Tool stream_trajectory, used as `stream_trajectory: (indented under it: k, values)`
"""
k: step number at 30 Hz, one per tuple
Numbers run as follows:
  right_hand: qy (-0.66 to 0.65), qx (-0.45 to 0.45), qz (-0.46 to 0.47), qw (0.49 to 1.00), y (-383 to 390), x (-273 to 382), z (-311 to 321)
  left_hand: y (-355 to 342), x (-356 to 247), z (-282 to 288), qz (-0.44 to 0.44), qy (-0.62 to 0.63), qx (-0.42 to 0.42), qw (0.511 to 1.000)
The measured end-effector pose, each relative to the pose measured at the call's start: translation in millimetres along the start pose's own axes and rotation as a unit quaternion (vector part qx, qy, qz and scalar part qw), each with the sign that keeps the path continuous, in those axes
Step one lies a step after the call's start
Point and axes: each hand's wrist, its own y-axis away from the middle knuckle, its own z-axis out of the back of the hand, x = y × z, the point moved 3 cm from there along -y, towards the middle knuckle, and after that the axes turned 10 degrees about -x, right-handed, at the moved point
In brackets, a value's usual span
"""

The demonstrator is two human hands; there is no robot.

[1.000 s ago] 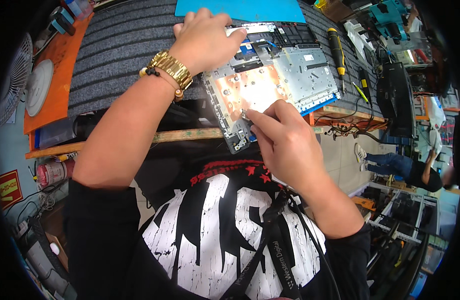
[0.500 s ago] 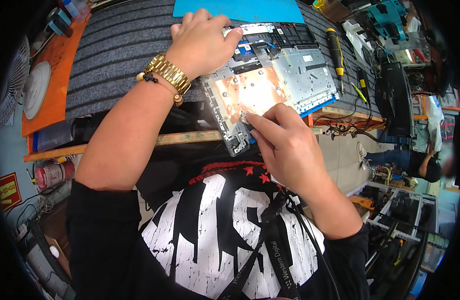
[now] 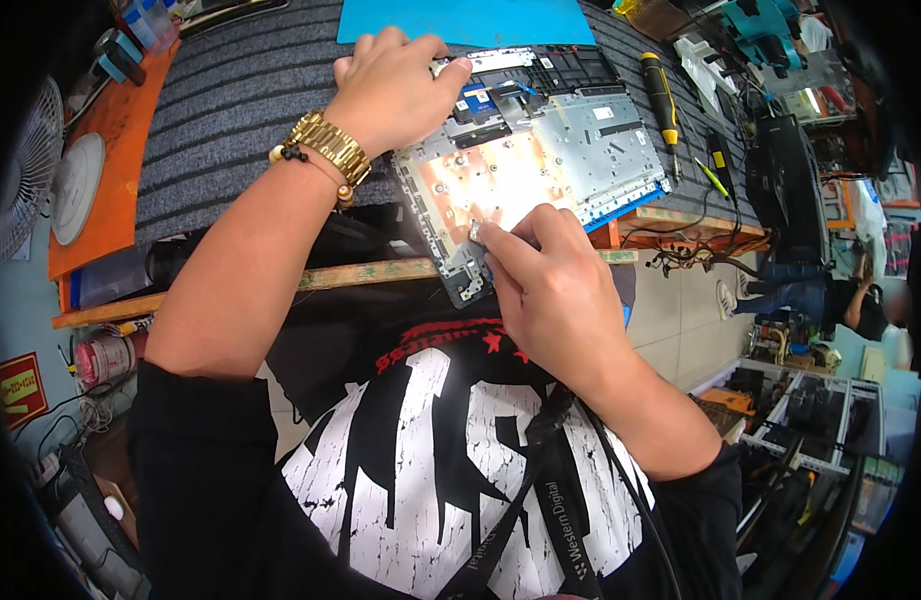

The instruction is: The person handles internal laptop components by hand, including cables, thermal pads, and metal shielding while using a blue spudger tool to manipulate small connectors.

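Observation:
An opened laptop chassis (image 3: 611, 165), its metal inner side up with a shiny copper-toned area, lies tilted over the near edge of the workbench. My left hand (image 3: 401, 95) grips its far left corner, thumb along the edge and fingers curled. Near the chassis's front left corner, my right hand (image 3: 551, 285) is closed, with thumb and index finger pinched at a small silvery metal piece (image 3: 476, 232). Whether that piece is fastened to the chassis I cannot tell. The right hand's other fingers are folded and partly hidden.
A grey striped mat (image 3: 241, 120) covers the bench, with a blue mat (image 3: 461, 22) at the back. A yellow-black screwdriver (image 3: 660, 95) and a green pen-like tool (image 3: 713, 178) lie right of the chassis. Cables (image 3: 681, 258) hang at the bench edge. Another person (image 3: 861, 305) is at far right.
The whole scene has shifted slightly left in view. My right fingertips stay at the same corner of the chassis, the index finger a little straighter; the left grip is unchanged.

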Motion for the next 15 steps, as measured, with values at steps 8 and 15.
stream_trajectory:
  k: [8, 15]
  values:
    - [0.002, 0.016, -0.007, 1.0, -10.2, 2.8, 4.8, -2.8, 0.9, -1.1, 0.0, -0.008, -0.001, 1.0]
    - [0.021, 0.097, 0.035, 0.994, -35.2, -11.9, 22.0, -2.2, 3.0, -0.1, 0.008, 0.009, 0.017, 1.0]
